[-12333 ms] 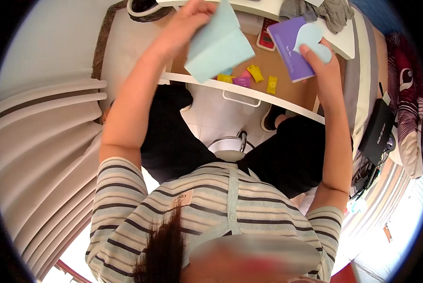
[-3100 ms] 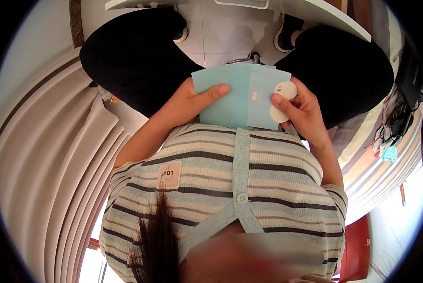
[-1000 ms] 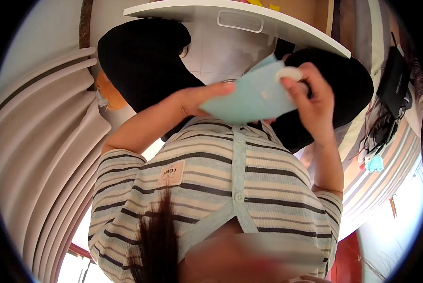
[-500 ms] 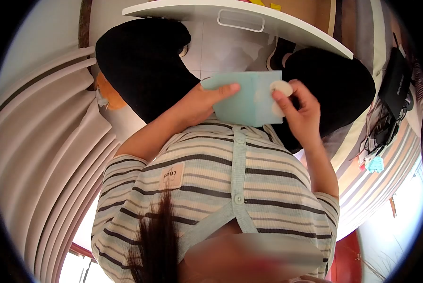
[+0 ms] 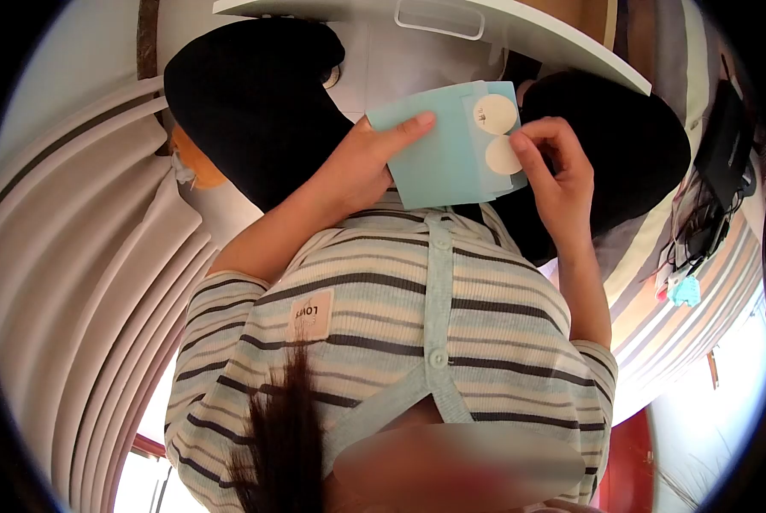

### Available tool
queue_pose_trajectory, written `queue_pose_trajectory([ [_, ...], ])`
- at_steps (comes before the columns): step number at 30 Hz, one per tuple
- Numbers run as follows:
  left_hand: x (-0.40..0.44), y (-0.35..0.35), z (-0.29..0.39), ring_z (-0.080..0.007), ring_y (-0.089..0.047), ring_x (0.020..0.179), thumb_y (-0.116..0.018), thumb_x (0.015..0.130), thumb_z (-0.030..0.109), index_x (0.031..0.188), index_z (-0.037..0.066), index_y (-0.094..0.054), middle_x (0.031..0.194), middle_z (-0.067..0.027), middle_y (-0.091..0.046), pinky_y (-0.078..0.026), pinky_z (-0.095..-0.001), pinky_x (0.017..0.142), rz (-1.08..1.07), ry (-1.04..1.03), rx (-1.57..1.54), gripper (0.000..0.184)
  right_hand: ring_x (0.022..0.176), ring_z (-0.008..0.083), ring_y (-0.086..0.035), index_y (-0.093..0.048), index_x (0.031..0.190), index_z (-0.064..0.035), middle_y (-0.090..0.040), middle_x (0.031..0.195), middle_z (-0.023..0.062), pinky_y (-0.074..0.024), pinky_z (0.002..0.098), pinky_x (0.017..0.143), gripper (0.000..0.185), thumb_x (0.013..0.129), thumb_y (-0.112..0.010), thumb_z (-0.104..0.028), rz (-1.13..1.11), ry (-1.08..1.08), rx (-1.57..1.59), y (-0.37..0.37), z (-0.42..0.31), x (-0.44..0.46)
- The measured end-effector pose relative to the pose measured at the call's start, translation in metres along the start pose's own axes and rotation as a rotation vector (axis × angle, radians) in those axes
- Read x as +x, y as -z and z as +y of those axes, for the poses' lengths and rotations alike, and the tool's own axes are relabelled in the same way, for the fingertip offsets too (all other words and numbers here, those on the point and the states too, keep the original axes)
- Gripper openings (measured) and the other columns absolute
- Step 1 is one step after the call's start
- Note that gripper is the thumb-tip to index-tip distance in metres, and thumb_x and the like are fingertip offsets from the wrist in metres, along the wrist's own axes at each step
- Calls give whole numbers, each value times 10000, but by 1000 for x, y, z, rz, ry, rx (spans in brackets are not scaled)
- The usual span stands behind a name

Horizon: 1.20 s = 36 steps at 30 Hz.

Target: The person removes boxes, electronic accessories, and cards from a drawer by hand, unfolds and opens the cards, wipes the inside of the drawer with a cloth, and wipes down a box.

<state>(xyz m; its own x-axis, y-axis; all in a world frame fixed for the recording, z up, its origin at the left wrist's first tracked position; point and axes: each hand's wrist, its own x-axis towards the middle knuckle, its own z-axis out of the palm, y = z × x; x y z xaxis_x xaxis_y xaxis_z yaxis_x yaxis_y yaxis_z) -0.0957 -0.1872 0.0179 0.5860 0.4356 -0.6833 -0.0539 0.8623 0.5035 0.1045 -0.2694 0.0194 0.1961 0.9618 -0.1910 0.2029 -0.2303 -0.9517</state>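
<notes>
My left hand [image 5: 368, 162] grips a light blue folded paper piece [image 5: 426, 162], like a card or envelope, with the thumb flat on top and the fingers hidden beneath. Two round cream discs [image 5: 495, 114] lie one above the other along its right side, and the upper one carries small dark marks. My right hand [image 5: 558, 167] is closed at that right edge, thumb and forefinger pinching at the lower cream disc [image 5: 503, 155]. Whether that disc is stuck down or loose I cannot tell. The paper is held over my lap, slightly tilted.
Ahead of my knees is a white tabletop edge [image 5: 562, 47] with a rounded handle cutout [image 5: 439, 19]. Beige curtains [image 5: 84, 282] hang at the left. At the right, a striped bed cover [image 5: 656, 325] holds a black bag and cables [image 5: 715, 171].
The paper has turned a little and moved up. My right thumb has shifted off the upper disc to the right edge, so both discs now show more fully.
</notes>
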Motion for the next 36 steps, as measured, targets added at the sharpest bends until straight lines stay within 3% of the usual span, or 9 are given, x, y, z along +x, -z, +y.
queue_pose_trajectory([
  [5,5,-7,1,-236,-548,1071,-561,891,244,1232,-31,-440,1162,-144,-545,-475,-382,898,25,-35,-18,454,661,65,-502,-591,849,-43,-561,753,-6,-420,205,619,80,831,-635,-107,-62,9,59,-10,2,6],
  [9,5,-7,4,-239,-554,1066,-569,887,216,1218,-33,-455,1155,-148,-550,-481,-376,896,41,-5,-48,430,649,72,-516,-589,862,-43,-580,764,7,-439,211,608,98,810,-655,-92,-71,61,-65,-12,4,6],
  [16,12,1,2,-220,-558,1053,-578,883,207,1215,0,-475,1142,-130,-564,-476,-361,889,-11,-76,48,404,710,75,-566,-539,959,-47,-601,766,15,-452,204,663,204,810,-665,-103,-23,3,80,-5,6,9],
  [18,14,4,-2,-214,-559,1048,-577,884,202,1210,7,-482,1143,-123,-565,-472,-359,890,29,-122,34,392,729,75,-564,-516,997,-40,-603,796,18,-445,206,670,259,800,-675,-95,0,-109,270,-10,3,5],
  [22,14,0,2,-169,-573,979,-564,893,199,1131,-1,-539,1053,-80,-604,-465,-313,847,126,-203,-76,313,756,80,-530,-484,1058,-37,-593,867,25,-427,211,676,356,767,-688,-52,-68,-72,224,-10,4,-6],
  [28,15,1,0,-190,-550,1043,-583,881,175,1175,-2,-499,1122,-93,-572,-449,-336,897,78,-174,-128,353,723,85,-511,-474,1099,-17,-568,841,29,-428,216,674,392,763,-675,-36,-117,-138,198,-8,2,-10],
  [32,12,-3,-1,-184,-553,1032,-583,881,171,1162,-3,-508,1111,-89,-577,-453,-333,887,107,-191,-107,339,715,88,-507,-500,1072,-26,-556,849,31,-432,220,664,343,775,-667,-57,-107,-128,277,-10,9,-13],
  [36,9,-4,-5,-149,-574,950,-582,887,238,1115,15,-552,1052,-60,-605,-463,-292,824,127,-224,-1,320,714,94,-499,-560,942,-32,-522,828,21,-425,225,644,204,786,-668,-105,-199,-138,-12,-4,6,-11],
])
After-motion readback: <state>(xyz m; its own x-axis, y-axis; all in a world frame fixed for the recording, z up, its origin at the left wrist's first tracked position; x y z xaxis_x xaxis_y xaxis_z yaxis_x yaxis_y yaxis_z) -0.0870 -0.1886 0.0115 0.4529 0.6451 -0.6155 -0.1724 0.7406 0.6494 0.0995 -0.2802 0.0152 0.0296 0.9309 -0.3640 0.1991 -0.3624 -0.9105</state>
